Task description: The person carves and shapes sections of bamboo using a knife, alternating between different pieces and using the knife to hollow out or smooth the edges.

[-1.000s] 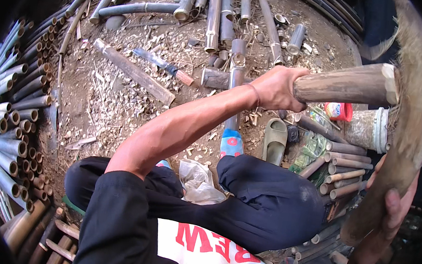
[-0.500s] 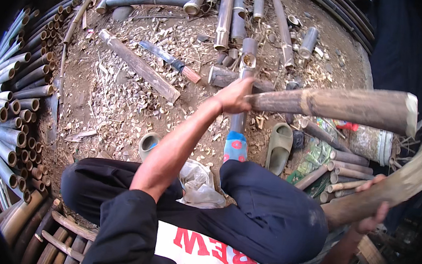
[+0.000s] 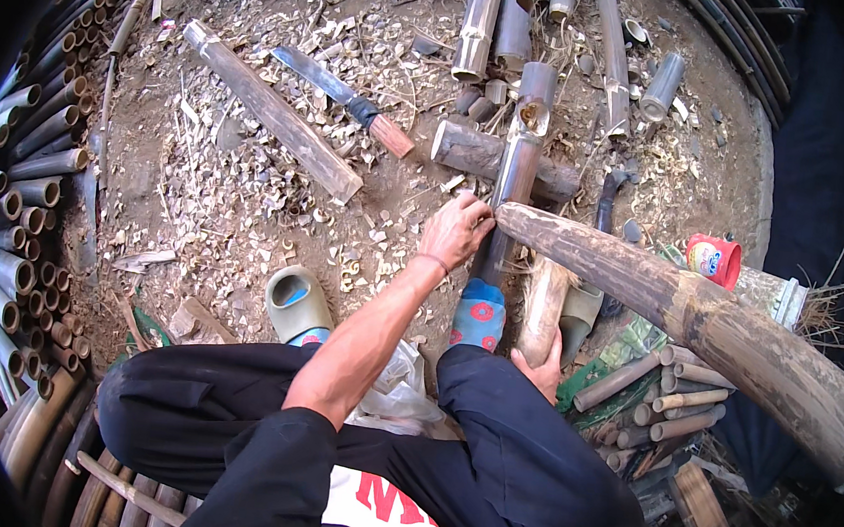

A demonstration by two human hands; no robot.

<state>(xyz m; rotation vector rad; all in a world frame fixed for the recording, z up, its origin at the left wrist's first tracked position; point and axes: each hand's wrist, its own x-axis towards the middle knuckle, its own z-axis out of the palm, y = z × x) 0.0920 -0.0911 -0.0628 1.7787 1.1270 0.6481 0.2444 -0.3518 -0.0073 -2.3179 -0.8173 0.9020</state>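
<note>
My left hand [image 3: 457,231] is closed at the near-centre end of a long brown bamboo pole [image 3: 632,272], which slants out to the lower right. Low between the pole and my knee, my right hand [image 3: 543,372] grips a short, thick piece of pale wood [image 3: 542,309], fingers around its lower end. Beneath the pole's tip lies a dark bamboo length [image 3: 519,167] with a notch, resting across a short log [image 3: 472,149]. My foot in a blue patterned sock [image 3: 480,314] is at its near end. A large knife [image 3: 341,101] with a reddish wooden handle lies on the ground.
A flat timber [image 3: 275,110] lies left of the knife among wood chips. Bamboo tubes [image 3: 15,273] are stacked at the left. Short sticks [image 3: 671,396], a red container [image 3: 713,259] and a white bucket [image 3: 771,294] are on the right. Sandals [image 3: 298,303] sit near my feet.
The bamboo pole's far end has swung down toward the lower right, my left hand still at its tip. My right hand has brought the thick wood inward from the far right to beside my foot.
</note>
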